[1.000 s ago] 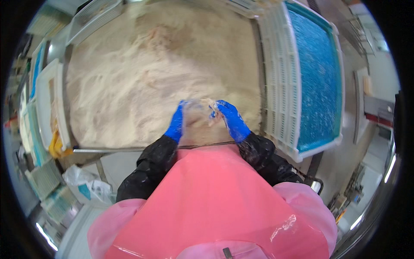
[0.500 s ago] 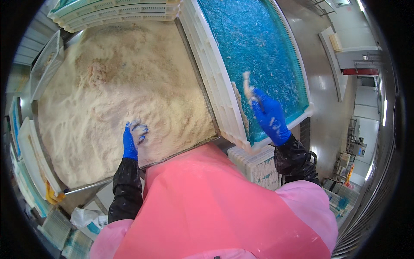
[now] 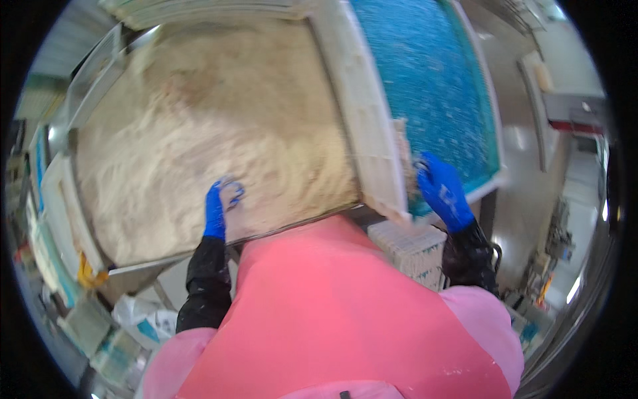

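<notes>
My left hand [image 3: 218, 207], in a blue glove dusted with crumbs, rests low over a wide tray of pale breadcrumbs [image 3: 286, 146]. Its thumb and curved fingers are apart, with crumbs showing between them. In a matching glove, my right hand [image 3: 444, 191] reaches inside the near left corner of a white crate [image 3: 372, 113] lined with blue mesh [image 3: 432, 73]. Its bent fingers are closed at a row of pale crumb-coated strips [image 3: 403, 149] along the crate's left wall. The strip at the fingertips is mostly hidden and blurred.
Stacked white trays [image 3: 212, 8] stand at the far edge of the crumb tray. A white basket [image 3: 96, 76] hangs at its far left corner. Below the blue-lined crate sits another stack of white crates [image 3: 412, 249]. Yellow cloth or gloves [image 3: 91, 271] lie at the left.
My right hand has lowered with the strip from above the blue mesh to the row by the crate's left wall. My left hand stays over the crumbs. The whole view has shifted slightly.
</notes>
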`<state>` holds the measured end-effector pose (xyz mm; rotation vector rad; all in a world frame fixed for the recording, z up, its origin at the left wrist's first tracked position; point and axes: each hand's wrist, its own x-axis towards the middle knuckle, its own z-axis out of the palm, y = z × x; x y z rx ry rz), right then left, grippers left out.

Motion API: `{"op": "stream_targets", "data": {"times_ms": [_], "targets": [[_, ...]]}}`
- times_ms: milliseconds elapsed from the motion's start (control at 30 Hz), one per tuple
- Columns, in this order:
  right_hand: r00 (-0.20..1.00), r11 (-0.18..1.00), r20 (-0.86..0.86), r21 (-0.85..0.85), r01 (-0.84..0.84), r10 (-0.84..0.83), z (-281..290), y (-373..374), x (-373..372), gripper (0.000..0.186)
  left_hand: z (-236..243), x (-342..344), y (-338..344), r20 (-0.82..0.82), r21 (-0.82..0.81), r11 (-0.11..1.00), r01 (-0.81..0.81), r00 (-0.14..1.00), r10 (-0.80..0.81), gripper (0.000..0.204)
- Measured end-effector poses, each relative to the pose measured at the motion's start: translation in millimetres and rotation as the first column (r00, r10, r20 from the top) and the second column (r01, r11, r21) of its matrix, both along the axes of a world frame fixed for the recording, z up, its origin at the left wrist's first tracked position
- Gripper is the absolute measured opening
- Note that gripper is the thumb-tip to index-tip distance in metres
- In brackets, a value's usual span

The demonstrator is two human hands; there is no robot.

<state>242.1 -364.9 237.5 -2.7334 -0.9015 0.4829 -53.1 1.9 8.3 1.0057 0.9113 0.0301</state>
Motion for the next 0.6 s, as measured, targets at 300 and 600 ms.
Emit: {"op": "stream_targets", "data": {"times_ms": [300,600], "targets": [[0.922,0.715,-0.118,0.67,-0.201,0.37,-113.7,215.9,-118.4,0.041,-0.1,-59.2,35.2,-0.008,0.137,0.984,-0.111,0.994,0.113,0.034],[0.823,0.767,-0.41,0.639,-0.049,0.393,-240.0,348.8,-183.3,0.047,-2.4,-73.0,40.4,0.095,0.008,0.988,-0.156,0.983,0.155,0.037]]}}
